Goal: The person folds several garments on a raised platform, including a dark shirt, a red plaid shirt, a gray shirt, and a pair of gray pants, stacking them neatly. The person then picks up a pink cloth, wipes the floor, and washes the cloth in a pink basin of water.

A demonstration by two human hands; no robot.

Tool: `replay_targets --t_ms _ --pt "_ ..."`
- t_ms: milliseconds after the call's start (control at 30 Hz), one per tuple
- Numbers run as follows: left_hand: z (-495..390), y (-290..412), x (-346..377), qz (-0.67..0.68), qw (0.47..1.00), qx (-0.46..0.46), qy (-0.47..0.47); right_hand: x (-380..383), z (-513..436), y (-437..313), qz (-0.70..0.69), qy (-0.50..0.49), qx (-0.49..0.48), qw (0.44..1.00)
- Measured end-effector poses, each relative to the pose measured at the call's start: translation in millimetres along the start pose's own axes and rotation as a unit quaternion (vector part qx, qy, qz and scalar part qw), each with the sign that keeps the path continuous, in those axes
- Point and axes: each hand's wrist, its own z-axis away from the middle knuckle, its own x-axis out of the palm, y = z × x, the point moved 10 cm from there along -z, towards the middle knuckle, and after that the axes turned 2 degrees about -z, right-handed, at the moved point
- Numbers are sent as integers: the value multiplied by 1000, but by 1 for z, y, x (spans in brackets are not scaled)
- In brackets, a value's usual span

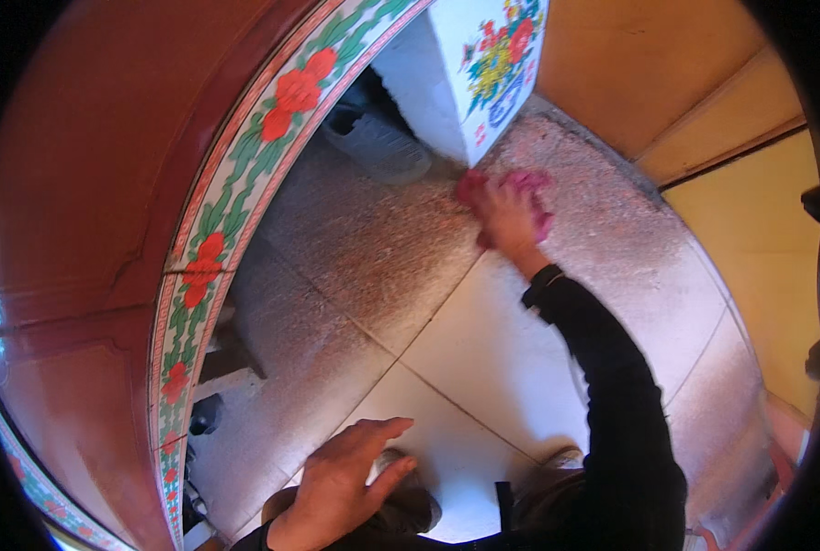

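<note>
My right hand (510, 213) is pressed on a crumpled magenta cloth (537, 189) at the lower corner of a white panel (496, 76) painted with flowers. Its fingers lie spread over the cloth, close to the tiled floor (465, 330). Nearer my body, my left hand (351, 468) hovers above the floor and my knee with its thumb and fingers apart, holding nothing. Black sleeves cover both arms.
A grey slipper (382, 148) lies left of the white panel. A red-brown furniture top with a floral border (203, 268) curves along the left. Brown wooden panelling (637, 62) and a yellow panel (740, 255) stand at the right.
</note>
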Motion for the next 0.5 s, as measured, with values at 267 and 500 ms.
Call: replay_targets --t_ms 267,500 --pt "16 -3 -1 3 999 32 -19 29 0 -18 61 50 131 988" --pt "11 16 23 -19 993 107 -36 -54 136 -365 -163 -16 -309 937"
